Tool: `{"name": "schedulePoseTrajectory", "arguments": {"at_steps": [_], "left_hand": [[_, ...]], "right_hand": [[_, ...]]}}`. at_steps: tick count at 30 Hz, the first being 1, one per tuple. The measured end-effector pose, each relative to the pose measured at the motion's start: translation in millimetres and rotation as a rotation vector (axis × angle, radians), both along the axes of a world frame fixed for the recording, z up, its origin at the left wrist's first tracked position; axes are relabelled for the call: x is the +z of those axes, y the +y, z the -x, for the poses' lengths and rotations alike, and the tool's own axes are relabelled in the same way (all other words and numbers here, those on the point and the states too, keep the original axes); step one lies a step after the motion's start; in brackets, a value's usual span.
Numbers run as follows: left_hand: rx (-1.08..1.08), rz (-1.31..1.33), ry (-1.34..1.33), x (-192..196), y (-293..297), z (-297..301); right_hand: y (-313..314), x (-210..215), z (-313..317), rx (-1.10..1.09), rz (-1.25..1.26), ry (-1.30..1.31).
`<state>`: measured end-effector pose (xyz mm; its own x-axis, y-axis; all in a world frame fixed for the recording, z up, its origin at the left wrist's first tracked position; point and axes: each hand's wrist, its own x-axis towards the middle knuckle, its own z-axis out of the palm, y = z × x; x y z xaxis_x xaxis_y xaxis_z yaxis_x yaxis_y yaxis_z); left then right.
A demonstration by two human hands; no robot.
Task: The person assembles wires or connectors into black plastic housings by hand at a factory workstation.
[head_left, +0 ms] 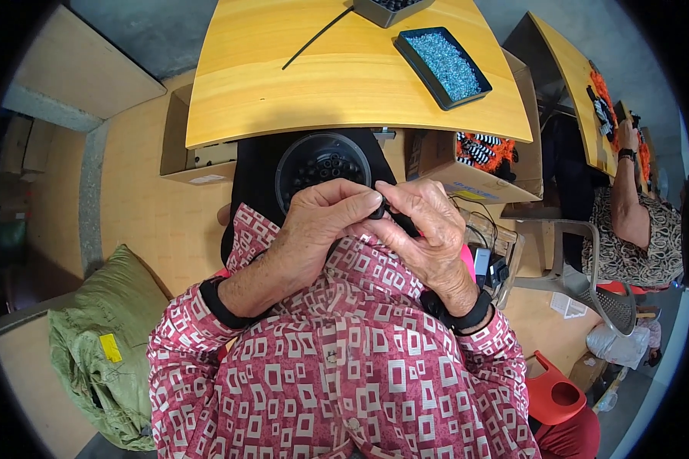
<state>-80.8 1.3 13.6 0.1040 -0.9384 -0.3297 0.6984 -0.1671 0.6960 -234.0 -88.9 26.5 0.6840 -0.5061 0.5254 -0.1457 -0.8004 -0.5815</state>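
Observation:
My left hand [325,222] and my right hand [425,226] meet in front of my chest, fingertips together. Pinched between them is a small black round piece [378,209], mostly covered by the fingers. Just beyond the hands, a clear round tub [283,164] rests on my lap. Inside it lie many small black ring-shaped pieces [329,164], some with a visible hole. The hands partly cover the tub's near rim.
On the yellow table [283,99] stand a black tray of bluish clear granules [444,65], a dark tray [390,11] and a thin black rod [318,37]. Cardboard boxes [467,174] flank my legs. A green sack [107,344] lies left. Another person [631,222] works at right.

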Motion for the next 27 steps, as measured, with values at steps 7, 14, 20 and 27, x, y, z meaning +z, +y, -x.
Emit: {"name": "schedulePoseTrajectory", "arguments": {"at_steps": [7,14,20,27], "left_hand": [[-0.094,-0.034,-0.078,5.3,4.1,-2.6],[-0.162,0.098,-0.184,2.3,6.1,-7.7],[-0.153,0.084,-0.228,6.4,8.4,-5.2],[-0.207,0.088,-0.215,-8.6,10.9,-5.5]], "right_hand": [[0.7,9.9,1.8,-0.042,0.069,0.004],[-0.9,11.3,3.7,0.008,0.208,-0.015],[-1.5,17.2,6.5,0.065,0.291,0.046],[-2.2,43.7,8.5,0.163,0.304,0.261]]}}
